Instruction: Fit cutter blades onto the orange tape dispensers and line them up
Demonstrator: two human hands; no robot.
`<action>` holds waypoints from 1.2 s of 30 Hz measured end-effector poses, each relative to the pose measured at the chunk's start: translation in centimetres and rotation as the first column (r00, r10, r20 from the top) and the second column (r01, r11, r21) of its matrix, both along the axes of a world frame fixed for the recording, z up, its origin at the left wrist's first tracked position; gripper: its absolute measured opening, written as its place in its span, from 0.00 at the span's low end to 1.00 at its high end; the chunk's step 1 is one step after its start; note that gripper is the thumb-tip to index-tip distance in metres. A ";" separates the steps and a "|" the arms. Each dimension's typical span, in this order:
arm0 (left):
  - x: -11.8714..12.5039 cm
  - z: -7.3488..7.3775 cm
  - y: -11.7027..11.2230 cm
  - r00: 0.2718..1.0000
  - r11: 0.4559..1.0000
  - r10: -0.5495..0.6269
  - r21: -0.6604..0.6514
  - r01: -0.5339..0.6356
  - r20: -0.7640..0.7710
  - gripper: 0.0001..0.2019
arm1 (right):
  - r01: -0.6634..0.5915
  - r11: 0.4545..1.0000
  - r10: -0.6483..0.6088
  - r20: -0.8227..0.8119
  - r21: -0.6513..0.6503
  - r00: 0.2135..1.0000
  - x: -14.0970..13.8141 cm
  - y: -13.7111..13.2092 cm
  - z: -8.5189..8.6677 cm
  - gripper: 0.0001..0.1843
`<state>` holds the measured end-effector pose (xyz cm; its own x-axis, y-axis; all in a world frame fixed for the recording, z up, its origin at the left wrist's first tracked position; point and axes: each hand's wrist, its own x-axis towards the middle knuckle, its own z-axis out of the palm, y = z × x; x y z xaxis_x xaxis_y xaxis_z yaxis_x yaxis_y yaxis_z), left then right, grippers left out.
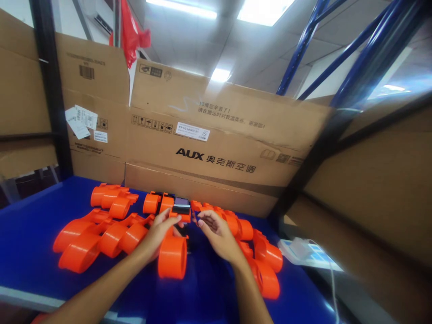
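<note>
My left hand (161, 231) is closed around an orange tape dispenser (184, 218), which has a black and grey piece at its top. The thumb lies along its near side. To the right, my right hand (216, 231) is half curled, thumb and fingers apart, with nothing visible in it; its fingertips are close to the held dispenser. Just below my left hand, another orange tape dispenser (172, 257) with a wide round barrel rests on the blue table (199, 297). Two orange dispensers with black parts (151, 203) are behind my left hand.
Several orange dispensers (79, 252) lie in rows on the left, and more orange dispensers (268, 276) on the right. An AUX cardboard sheet (216, 135) walls off the back. A dark post (300, 175) rises at the right, near a white power strip (303, 252) with a cable.
</note>
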<state>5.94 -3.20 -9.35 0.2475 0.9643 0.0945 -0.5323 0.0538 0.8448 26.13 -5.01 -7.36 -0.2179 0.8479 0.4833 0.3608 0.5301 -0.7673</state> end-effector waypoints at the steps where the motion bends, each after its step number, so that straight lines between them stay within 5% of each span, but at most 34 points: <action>1: 0.0 -0.1 0.1 1.000 1.000 -0.002 0.008 0.002 -0.002 0.18 | -0.016 1.000 0.014 -0.071 -0.027 0.997 -0.2 -0.1 0.0 0.13; 10: 0.2 -0.5 0.1 1.000 0.999 -0.012 0.045 0.012 0.019 0.18 | 0.030 0.999 -0.008 -0.488 0.036 0.873 -2.6 -0.3 -0.2 0.22; 25: 0.0 -1.1 0.4 0.989 0.994 0.034 0.109 -0.018 -0.141 0.23 | 0.088 0.994 -0.080 -0.120 0.063 0.990 -3.1 -0.1 -1.9 0.13; 36: -0.1 -1.1 0.2 0.987 0.981 -0.001 0.191 0.032 -0.162 0.21 | 0.066 0.982 -0.072 0.028 0.178 0.997 -2.8 -1.0 -1.1 0.08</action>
